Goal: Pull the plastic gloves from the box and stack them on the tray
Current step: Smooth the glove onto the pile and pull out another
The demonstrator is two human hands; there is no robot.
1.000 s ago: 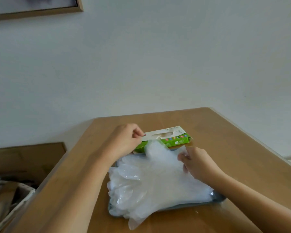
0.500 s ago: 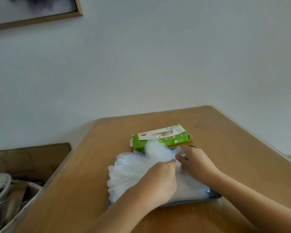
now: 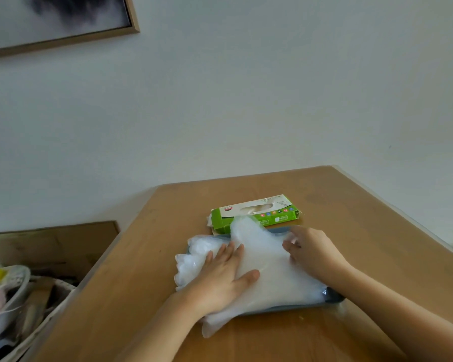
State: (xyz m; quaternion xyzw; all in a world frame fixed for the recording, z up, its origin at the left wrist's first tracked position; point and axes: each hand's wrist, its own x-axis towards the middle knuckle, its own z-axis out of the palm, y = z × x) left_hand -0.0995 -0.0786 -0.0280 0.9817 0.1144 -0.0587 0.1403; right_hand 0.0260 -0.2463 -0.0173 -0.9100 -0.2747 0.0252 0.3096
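Observation:
A pile of clear plastic gloves (image 3: 270, 267) covers the grey tray (image 3: 332, 296) on the wooden table (image 3: 377, 231). Only the tray's right corner and front rim show. My left hand (image 3: 220, 275) lies flat on the left part of the pile, fingers straight and pressing down. My right hand (image 3: 311, 252) rests on the pile's right side with its fingertips curled against the plastic; whether they pinch it is unclear. The green and white glove box (image 3: 254, 212) lies just behind the tray, opening upward, with glove plastic bulging in front of it.
The table's left edge drops to a wicker basket (image 3: 34, 317) of mixed items and a brown cardboard piece (image 3: 50, 244). A framed picture (image 3: 63, 19) hangs on the white wall at the top left. Bare tabletop lies to the right of and behind the box.
My left hand left the box, came down onto the glove pile and slid left, now flattened on it. My right hand stayed on the pile's right side.

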